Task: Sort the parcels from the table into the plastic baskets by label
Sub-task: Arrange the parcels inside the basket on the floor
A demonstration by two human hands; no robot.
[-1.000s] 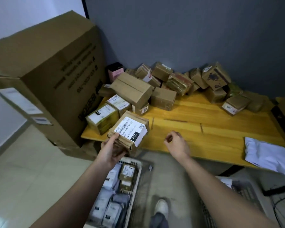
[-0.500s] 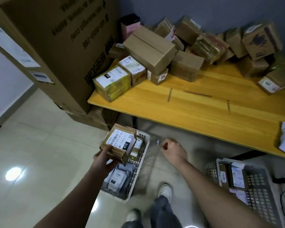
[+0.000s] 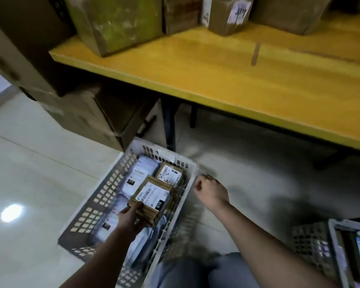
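Parcel going into the left basket

The left hand (image 3: 131, 218) has its grip curled round the near corner of the 010 parcel (image 3: 152, 199), held low inside the white basket (image 3: 192, 169) over other parcels — best set flat, label up, then let go. The right hand (image 3: 211, 192) is clenched on nothing, beside the basket rim. Beyond, the tabletop (image 3: 258, 84) carries more boxes (image 3: 116, 21).
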